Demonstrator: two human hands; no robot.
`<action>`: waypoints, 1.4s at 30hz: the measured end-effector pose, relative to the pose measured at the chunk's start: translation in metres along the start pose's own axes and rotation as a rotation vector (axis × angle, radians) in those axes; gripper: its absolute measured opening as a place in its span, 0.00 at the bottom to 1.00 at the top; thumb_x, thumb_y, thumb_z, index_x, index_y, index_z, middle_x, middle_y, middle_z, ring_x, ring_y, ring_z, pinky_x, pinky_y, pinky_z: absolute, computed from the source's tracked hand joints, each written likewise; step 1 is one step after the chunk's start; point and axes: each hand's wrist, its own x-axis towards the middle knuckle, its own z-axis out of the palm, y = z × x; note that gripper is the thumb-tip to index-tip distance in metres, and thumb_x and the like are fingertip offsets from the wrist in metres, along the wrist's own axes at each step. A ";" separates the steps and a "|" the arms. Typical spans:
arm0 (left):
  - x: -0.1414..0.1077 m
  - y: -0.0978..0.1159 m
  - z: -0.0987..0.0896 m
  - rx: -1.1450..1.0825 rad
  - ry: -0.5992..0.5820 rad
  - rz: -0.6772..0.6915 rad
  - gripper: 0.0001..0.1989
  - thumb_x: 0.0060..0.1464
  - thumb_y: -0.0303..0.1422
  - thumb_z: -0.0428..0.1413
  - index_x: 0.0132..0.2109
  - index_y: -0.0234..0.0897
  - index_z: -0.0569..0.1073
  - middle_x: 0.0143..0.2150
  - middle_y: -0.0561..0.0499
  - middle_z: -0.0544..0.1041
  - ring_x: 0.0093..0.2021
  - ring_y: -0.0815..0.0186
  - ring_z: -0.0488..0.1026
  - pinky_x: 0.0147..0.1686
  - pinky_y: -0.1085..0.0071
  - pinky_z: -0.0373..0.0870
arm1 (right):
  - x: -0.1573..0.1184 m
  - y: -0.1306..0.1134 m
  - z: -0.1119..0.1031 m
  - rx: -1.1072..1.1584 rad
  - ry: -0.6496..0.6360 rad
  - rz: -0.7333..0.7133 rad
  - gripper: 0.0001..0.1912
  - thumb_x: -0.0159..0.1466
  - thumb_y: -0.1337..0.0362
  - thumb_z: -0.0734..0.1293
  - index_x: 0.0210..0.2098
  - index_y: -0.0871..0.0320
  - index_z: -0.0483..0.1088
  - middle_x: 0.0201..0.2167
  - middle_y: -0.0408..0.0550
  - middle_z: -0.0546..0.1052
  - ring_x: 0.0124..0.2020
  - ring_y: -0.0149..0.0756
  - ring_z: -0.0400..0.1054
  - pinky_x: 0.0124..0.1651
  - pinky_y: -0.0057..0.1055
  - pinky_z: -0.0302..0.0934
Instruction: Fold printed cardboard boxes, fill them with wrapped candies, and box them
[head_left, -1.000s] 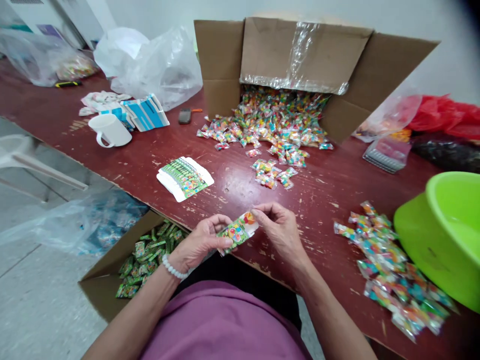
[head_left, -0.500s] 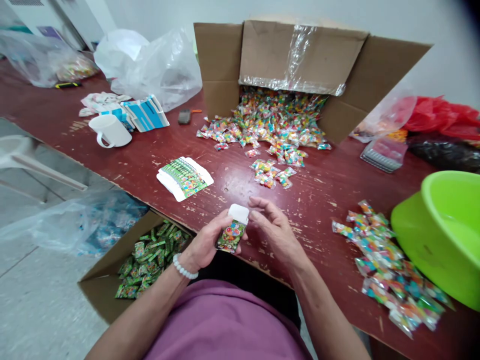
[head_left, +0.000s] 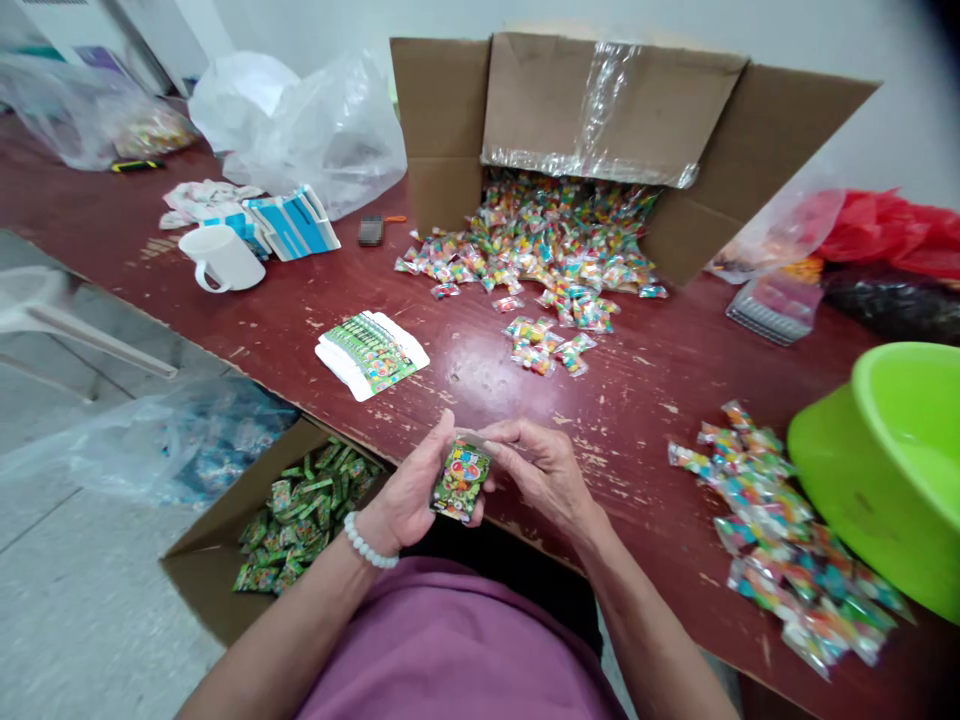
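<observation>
A small green printed box (head_left: 460, 482) is held upright near the table's front edge by my left hand (head_left: 411, 497), thumb along its side and fingertips round its far edge. My right hand (head_left: 541, 470) has its thumb and fingers closed on the box's top flap, which is folded down. Beyond them a fanned stack of flat green and white cartons (head_left: 371, 355) lies on the red table (head_left: 285, 320). Wrapped colourful candies (head_left: 540, 345) lie in a small group past my hands. Below to the left, a cardboard box (head_left: 217, 560) holds several filled green boxes (head_left: 300, 510).
At the back, a large open carton (head_left: 600, 110) spills wrapped candies. A green basin (head_left: 840, 470) and a candy pile (head_left: 780, 540) are at right. A white mug (head_left: 225, 260), blue-white cartons (head_left: 296, 228) and plastic bags (head_left: 322, 140) sit at left.
The box's white top flap, which stood up before, is now folded down. My right hand has moved left onto the top of the box and its fingers have closed there.
</observation>
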 end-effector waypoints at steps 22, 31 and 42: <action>0.008 -0.010 -0.010 0.190 0.188 0.123 0.25 0.57 0.49 0.56 0.49 0.32 0.79 0.26 0.48 0.79 0.21 0.66 0.72 0.18 0.73 0.68 | 0.007 0.005 0.007 0.112 -0.014 0.165 0.07 0.63 0.59 0.71 0.33 0.56 0.78 0.41 0.50 0.81 0.30 0.35 0.74 0.35 0.34 0.70; 0.012 -0.004 -0.004 -0.236 0.244 0.093 0.13 0.62 0.36 0.54 0.41 0.32 0.78 0.32 0.47 0.81 0.32 0.64 0.78 0.35 0.69 0.76 | -0.015 0.014 0.035 -0.524 -0.056 -0.148 0.47 0.49 0.58 0.78 0.63 0.57 0.57 0.62 0.60 0.66 0.59 0.54 0.63 0.58 0.50 0.62; -0.043 0.004 -0.044 0.250 0.385 0.339 0.23 0.54 0.42 0.62 0.55 0.42 0.68 0.36 0.53 0.77 0.28 0.67 0.74 0.28 0.72 0.71 | 0.008 0.027 0.053 -0.320 -0.225 -0.156 0.54 0.46 0.51 0.80 0.65 0.55 0.51 0.62 0.60 0.59 0.62 0.53 0.59 0.60 0.50 0.62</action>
